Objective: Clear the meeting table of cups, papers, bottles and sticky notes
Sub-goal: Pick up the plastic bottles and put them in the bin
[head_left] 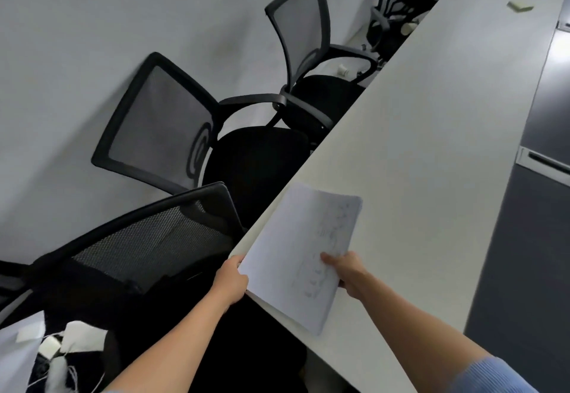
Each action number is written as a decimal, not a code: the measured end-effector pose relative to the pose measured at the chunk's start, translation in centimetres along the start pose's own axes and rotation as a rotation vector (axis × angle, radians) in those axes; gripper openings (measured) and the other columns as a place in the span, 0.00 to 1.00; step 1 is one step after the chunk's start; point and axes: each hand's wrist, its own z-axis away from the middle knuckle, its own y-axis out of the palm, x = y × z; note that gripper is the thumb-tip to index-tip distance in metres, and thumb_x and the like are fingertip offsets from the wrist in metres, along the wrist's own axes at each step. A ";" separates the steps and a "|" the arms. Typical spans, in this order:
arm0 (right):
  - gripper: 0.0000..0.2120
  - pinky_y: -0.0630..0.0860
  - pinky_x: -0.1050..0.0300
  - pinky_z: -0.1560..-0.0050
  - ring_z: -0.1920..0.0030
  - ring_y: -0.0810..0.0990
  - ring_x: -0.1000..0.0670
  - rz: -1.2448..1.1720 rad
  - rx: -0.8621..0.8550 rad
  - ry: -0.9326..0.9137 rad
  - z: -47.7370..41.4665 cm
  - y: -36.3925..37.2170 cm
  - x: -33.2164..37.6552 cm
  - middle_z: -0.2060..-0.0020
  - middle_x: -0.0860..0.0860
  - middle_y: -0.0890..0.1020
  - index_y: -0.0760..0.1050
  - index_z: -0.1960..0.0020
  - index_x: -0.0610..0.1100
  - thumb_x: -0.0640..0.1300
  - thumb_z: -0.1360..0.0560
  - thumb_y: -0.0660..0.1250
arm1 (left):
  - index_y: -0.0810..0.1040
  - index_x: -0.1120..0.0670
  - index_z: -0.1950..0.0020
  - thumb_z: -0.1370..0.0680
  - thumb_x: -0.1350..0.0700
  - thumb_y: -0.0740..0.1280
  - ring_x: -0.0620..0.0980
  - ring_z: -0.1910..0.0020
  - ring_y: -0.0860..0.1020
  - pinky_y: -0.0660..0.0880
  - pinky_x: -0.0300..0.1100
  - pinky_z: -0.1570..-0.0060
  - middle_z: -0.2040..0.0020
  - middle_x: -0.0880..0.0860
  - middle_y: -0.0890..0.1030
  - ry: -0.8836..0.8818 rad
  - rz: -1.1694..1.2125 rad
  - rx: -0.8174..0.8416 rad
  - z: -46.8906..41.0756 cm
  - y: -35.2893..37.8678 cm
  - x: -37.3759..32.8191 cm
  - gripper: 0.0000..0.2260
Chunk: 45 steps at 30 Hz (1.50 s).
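Observation:
A white sheet of paper [296, 250] with faint handwriting lies over the near edge of the long white meeting table [431, 133]. My left hand [231, 281] grips the sheet's left corner at the table edge. My right hand [348, 272] pinches its lower right side, thumb on top. A pale yellow pad of sticky notes [519, 6] rests far down the table, well out of reach of both hands.
Three black mesh office chairs [160, 127] [302, 31] [145, 244] stand along the table's left side against a grey wall. A dark strip with cable-box lids [546, 161] runs along the table's right. White cloth and cords [61, 349] lie at lower left.

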 end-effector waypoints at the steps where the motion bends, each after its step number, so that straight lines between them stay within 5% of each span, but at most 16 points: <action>1: 0.11 0.80 0.50 0.62 0.58 0.83 0.41 0.007 -0.003 0.010 0.0 0.2 -0.1 0.51 0.39 0.84 0.77 0.44 0.37 0.37 0.25 0.70 | 0.73 0.53 0.34 0.26 0.69 0.56 0.51 0.52 0.79 0.77 0.40 0.60 0.45 0.51 0.79 0.010 -0.031 -0.002 -0.4 -0.1 0.2 0.23; 7: 0.12 0.80 0.52 0.60 0.60 0.82 0.44 0.199 0.023 0.060 1.4 -1.8 -1.1 0.54 0.42 0.83 0.76 0.41 0.35 0.38 0.23 0.67 | 0.73 0.53 0.38 0.27 0.63 0.59 0.53 0.49 0.77 0.77 0.47 0.50 0.44 0.53 0.77 0.048 -0.329 -0.063 -0.9 -0.2 0.0 0.18; 13: 0.12 0.76 0.58 0.67 0.65 0.83 0.48 0.235 -0.053 0.020 5.0 -6.6 -2.4 0.57 0.44 0.83 0.74 0.41 0.40 0.40 0.24 0.69 | 0.67 0.52 0.32 0.24 0.56 0.59 0.55 0.36 0.69 0.70 0.47 0.43 0.33 0.55 0.69 0.179 -0.796 -0.131 0.3 2.0 -2.9 0.20; 20: 0.11 0.78 0.58 0.65 0.61 0.84 0.49 0.301 -0.289 -0.015 10.4 -15.5 -5.6 0.54 0.45 0.84 0.76 0.42 0.42 0.44 0.24 0.68 | 0.71 0.52 0.31 0.22 0.55 0.60 0.52 0.36 0.72 0.70 0.45 0.40 0.33 0.53 0.71 0.468 -0.842 0.019 3.4 9.4 -9.2 0.19; 24: 0.12 0.75 0.60 0.70 0.66 0.83 0.51 0.269 -0.454 -0.023 14.1 -22.2 -7.9 0.60 0.47 0.84 0.77 0.43 0.43 0.44 0.25 0.70 | 0.74 0.51 0.35 0.23 0.54 0.61 0.51 0.40 0.76 0.74 0.44 0.46 0.35 0.52 0.74 0.632 -0.831 0.180 6.1 15.0 -12.7 0.16; 29: 0.12 0.76 0.58 0.70 0.68 0.81 0.51 0.165 -0.655 -0.029 18.7 -31.2 -10.5 0.64 0.48 0.83 0.78 0.45 0.44 0.45 0.27 0.71 | 0.76 0.52 0.36 0.23 0.53 0.63 0.51 0.40 0.77 0.74 0.44 0.42 0.37 0.53 0.78 0.815 -0.885 0.296 10.2 23.3 -17.7 0.15; 32: 0.16 0.75 0.58 0.68 0.64 0.82 0.48 0.074 -0.732 0.001 20.0 -35.5 -11.1 0.58 0.46 0.82 0.76 0.41 0.44 0.44 0.28 0.71 | 0.77 0.51 0.37 0.22 0.53 0.64 0.52 0.41 0.78 0.75 0.44 0.40 0.37 0.53 0.79 0.851 -0.901 0.342 12.3 27.5 -19.6 0.14; 37: 0.29 0.79 0.47 0.44 0.46 0.81 0.44 0.106 -0.858 0.018 18.7 -42.9 -10.9 0.42 0.46 0.80 0.69 0.31 0.48 0.51 0.30 0.71 | 0.77 0.52 0.37 0.22 0.53 0.65 0.51 0.41 0.78 0.75 0.44 0.40 0.38 0.52 0.79 0.889 -0.928 0.379 14.3 34.4 -22.6 0.13; 45: 0.47 0.72 0.46 0.39 0.35 0.73 0.39 0.251 -0.816 0.027 11.7 -51.3 -6.3 0.32 0.42 0.68 0.48 0.23 0.51 0.59 0.32 0.71 | 0.77 0.50 0.38 0.23 0.51 0.63 0.49 0.45 0.79 0.77 0.43 0.43 0.40 0.50 0.79 0.824 -0.989 0.297 14.0 42.1 -29.4 0.14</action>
